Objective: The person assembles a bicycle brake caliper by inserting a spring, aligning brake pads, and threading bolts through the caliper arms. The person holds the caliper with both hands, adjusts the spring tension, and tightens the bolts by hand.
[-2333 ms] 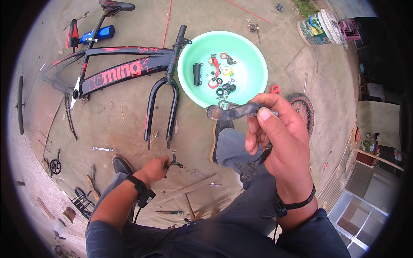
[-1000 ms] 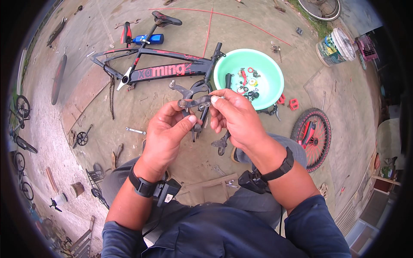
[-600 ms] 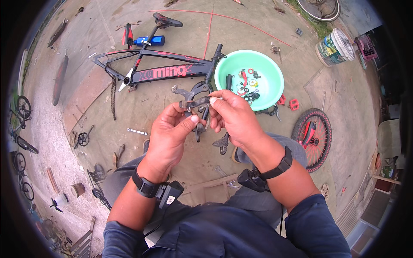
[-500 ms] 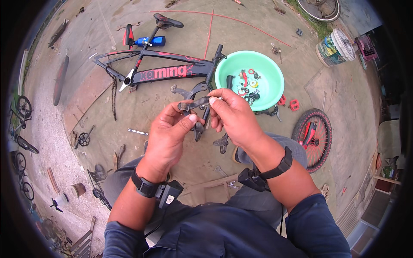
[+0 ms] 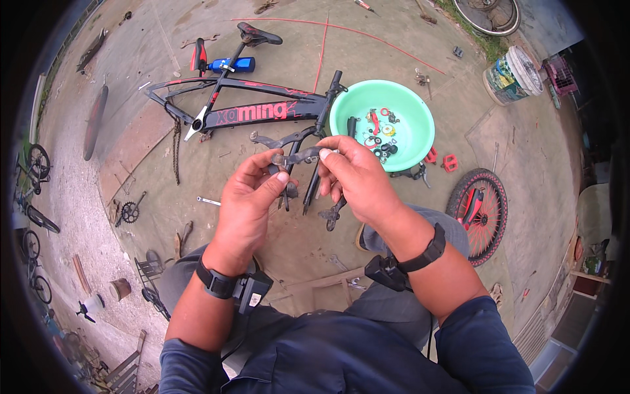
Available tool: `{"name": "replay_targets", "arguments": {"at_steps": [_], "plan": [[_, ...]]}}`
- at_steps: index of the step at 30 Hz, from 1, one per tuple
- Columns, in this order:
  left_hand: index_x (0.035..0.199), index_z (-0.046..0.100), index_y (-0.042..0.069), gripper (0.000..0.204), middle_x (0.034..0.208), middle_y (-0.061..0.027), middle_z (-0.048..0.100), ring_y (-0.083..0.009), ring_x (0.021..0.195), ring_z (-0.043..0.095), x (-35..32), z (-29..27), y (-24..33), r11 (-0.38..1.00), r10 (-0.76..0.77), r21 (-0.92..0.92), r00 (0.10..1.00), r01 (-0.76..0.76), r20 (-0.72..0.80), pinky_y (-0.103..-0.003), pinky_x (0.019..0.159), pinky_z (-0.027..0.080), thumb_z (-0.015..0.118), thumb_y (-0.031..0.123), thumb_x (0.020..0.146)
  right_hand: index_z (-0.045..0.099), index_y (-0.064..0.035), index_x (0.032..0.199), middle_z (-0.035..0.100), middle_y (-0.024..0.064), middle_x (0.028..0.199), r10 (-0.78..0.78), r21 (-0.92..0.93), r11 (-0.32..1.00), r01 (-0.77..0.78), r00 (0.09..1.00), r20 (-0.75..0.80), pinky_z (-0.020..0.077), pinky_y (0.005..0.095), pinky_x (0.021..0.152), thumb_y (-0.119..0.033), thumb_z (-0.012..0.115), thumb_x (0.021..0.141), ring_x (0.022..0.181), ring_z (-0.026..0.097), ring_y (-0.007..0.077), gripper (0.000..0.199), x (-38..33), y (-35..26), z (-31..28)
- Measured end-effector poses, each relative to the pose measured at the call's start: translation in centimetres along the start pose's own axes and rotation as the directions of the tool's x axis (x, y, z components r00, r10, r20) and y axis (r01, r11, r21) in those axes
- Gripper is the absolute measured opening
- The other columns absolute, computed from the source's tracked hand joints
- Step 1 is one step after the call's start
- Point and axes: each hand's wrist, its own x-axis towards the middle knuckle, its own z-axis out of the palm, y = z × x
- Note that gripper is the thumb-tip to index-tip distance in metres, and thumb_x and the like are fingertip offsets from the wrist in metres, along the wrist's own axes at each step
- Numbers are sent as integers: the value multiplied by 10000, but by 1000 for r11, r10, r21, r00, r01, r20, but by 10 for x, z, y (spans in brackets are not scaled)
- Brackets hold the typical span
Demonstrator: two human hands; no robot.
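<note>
A dirty dark bicycle brake arm (image 5: pixel 303 157) spans the gap between my hands. My left hand (image 5: pixel 246 203) pinches its left end between thumb and fingers. My right hand (image 5: pixel 357 176) closes on its right end, thumb on top. More dark curved brake parts hang about my fingers: one arm (image 5: pixel 275 140) sticks out above, another piece (image 5: pixel 333 215) shows below my right hand. How they join is hidden by my fingers. Just beyond lies a black and red bicycle frame (image 5: pixel 262 113) on its side, its fork passing behind the parts I hold.
A mint green basin (image 5: pixel 420 141) with small bike parts stands right of the frame. Red pedals (image 5: pixel 449 162) and a wheel with a red-marked tyre (image 5: pixel 485 249) lie farther right. A wrench (image 5: pixel 209 200), crankset (image 5: pixel 131 211) and chain (image 5: pixel 176 151) are on the ground at left.
The brake parts have turned a little in my hands: the upper arm points farther left and the lower pieces have shifted. Both hands keep their grip.
</note>
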Motion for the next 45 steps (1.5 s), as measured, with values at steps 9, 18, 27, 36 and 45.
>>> {"name": "replay_targets", "arguments": {"at_steps": [9, 18, 27, 36, 45], "plan": [[1240, 571, 13, 324, 1000, -28, 615, -145, 896, 649, 0, 0, -4, 997, -58, 48, 996, 61, -62, -269, 795, 502, 651, 42, 928, 551, -47, 1175, 609, 37, 900, 108, 215, 970, -110, 994, 21, 502, 275, 627, -176, 549, 976, 756, 631, 143, 237, 5, -7, -14], [1241, 548, -31, 325, 1010, -58, 603, -138, 902, 626, -3, -1, -1, 993, -83, 71, 993, 89, -81, -275, 829, 508, 629, 9, 929, 563, -51, 1172, 641, 67, 933, 109, 309, 944, -118, 993, 48, 543, 334, 767, -176, 542, 977, 854, 662, 190, 232, 8, -8, -20], [1286, 499, -29, 378, 1024, -71, 619, -159, 922, 632, -2, -5, -4, 996, -3, 85, 994, 13, -112, -293, 855, 515, 614, -12, 926, 560, -40, 1192, 646, 63, 947, 89, 327, 939, -109, 993, 73, 544, 327, 780, -143, 568, 970, 875, 666, 177, 245, 9, -8, -25], [1357, 457, -19, 437, 1062, -100, 654, -172, 947, 646, 5, -23, 8, 982, 154, 150, 956, -118, -250, -292, 867, 509, 595, -4, 943, 557, -23, 1246, 640, 76, 1018, 76, 276, 956, -98, 993, 89, 540, 322, 817, -110, 587, 970, 921, 659, 189, 291, 10, -4, -28], [1276, 580, -16, 305, 1018, -67, 674, -134, 924, 643, 3, -27, 16, 959, 206, 227, 967, -169, -148, -259, 830, 507, 583, 31, 975, 509, 76, 1302, 636, 161, 1053, 114, 380, 916, -127, 992, 57, 565, 396, 878, -32, 439, 925, 963, 659, 284, 399, 9, -10, -25]]}}
